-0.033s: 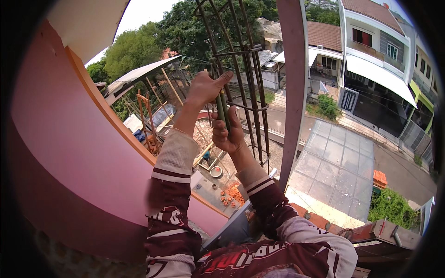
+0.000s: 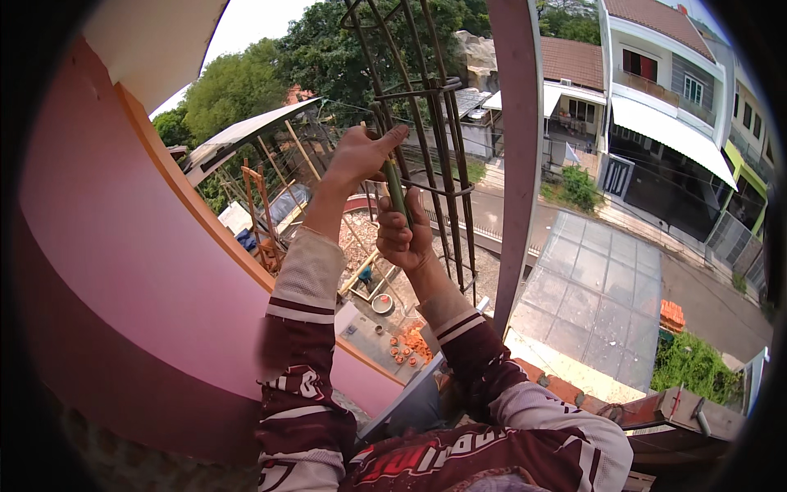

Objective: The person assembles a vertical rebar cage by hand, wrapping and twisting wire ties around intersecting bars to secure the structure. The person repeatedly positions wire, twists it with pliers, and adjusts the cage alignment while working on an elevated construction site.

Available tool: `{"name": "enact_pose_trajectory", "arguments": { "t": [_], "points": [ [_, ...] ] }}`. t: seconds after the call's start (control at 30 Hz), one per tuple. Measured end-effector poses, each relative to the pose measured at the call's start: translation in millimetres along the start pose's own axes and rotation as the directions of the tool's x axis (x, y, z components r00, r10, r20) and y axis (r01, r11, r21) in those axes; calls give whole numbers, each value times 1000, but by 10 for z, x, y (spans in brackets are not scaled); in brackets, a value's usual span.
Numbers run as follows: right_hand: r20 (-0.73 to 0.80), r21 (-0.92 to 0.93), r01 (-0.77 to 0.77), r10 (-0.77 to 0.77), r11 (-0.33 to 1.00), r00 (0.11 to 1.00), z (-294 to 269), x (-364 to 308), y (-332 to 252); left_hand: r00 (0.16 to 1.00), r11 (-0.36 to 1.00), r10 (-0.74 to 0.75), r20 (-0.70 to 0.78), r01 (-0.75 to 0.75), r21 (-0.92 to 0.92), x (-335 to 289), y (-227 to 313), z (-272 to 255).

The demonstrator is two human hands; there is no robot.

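My left hand point(image 2: 358, 157) is raised against the left side of a tall rebar cage point(image 2: 438, 139). Its thumb stretches over toward the nearest bar, while the other fingers curl out of sight, so what they hold cannot be made out. Just below it, my right hand point(image 2: 403, 234) is wrapped around a slim green-handled tool point(image 2: 394, 184), tilted with its top leaning left. The tool's working end is hidden behind my left hand, close to the bars. Square wire stirrups ring the cage's long bars.
A pink wall point(image 2: 164, 238) curves along my left, and a mauve post point(image 2: 516, 156) rises right of the cage. Far below lie a yard with orange rubble point(image 2: 414, 340) and a round basin point(image 2: 382, 304). A canopy roof point(image 2: 594, 295) and brick ledge point(image 2: 566, 389) are at right.
My right hand has shifted very slightly right and the green-handled tool has turned a little, showing a narrower side. My left hand has barely moved.
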State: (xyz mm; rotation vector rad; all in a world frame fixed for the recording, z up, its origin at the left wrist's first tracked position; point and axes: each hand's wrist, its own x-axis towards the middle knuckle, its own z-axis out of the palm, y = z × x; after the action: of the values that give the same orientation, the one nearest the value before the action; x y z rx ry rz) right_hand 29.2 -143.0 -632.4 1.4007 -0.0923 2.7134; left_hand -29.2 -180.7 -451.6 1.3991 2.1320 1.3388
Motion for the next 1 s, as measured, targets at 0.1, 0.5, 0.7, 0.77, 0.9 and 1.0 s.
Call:
{"name": "enact_pose_trajectory", "arguments": {
  "t": [0.1,0.5,0.7,0.77,0.9,1.0],
  "points": [
    [-31,4,-78,78,997,996,-81,66,107,985,845,-112,130,164,-509,-15,-189,58],
    [-353,-657,-41,-259,752,899,29,35,-30,978,878,33,-204,69,473,63,-71,229],
    [-280,-180,-71,18,981,960,-19,41,22,996,914,50,71,-17,-406,35,-376,80],
    [-493,-526,-140,-167,839,854,180,98,155,997,923,26,75,5,-384,48,-495,-16],
    [-453,-742,-165,-305,650,838,276,34,85,896,803,279,-346,-20,596,-47,-292,232],
    [-399,-896,-233,-454,378,796,258,124,69,919,878,246,-308,-77,472,-28,-248,210]
  ]
}}
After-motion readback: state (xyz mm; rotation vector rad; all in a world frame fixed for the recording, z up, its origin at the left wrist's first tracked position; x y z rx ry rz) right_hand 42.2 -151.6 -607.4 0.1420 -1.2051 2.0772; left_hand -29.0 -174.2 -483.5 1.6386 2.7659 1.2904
